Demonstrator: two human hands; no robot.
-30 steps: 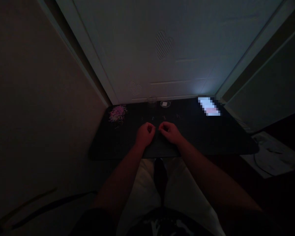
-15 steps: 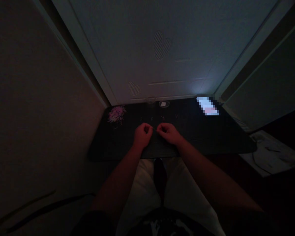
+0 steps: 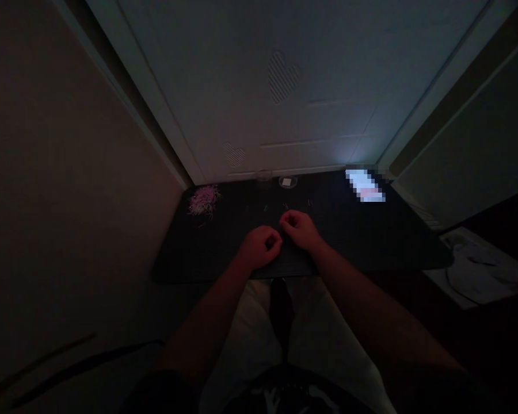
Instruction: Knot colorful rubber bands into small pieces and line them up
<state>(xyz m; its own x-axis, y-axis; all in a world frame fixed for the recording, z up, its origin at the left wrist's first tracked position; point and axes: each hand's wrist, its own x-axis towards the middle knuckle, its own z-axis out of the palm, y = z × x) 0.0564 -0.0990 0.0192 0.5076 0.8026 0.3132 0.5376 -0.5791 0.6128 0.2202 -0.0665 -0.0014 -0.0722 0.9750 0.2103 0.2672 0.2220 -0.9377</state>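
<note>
On the left of the dark counter, we see a heap of pinkish shreds, stringy and tangled. Near the middle, our left hand is curled, thumb and fingers bent into a ring; we cannot tell whether its tips clamp anything. Far beyond it, a clear cup shows only a faint round outline. A row of tiny slender pieces runs left to right across the counter, on the far side of both hands. A shallow round dish, apparently clear, stands farther off with a flat white square in it. Our right hand is nearer the row: one pair lies just beyond its fingertips, long axis seemingly near to far. It is curled too, its grip unreadable, near the left but apart. Far right, a rectangular screen glows, smooth and pixelated.
</note>
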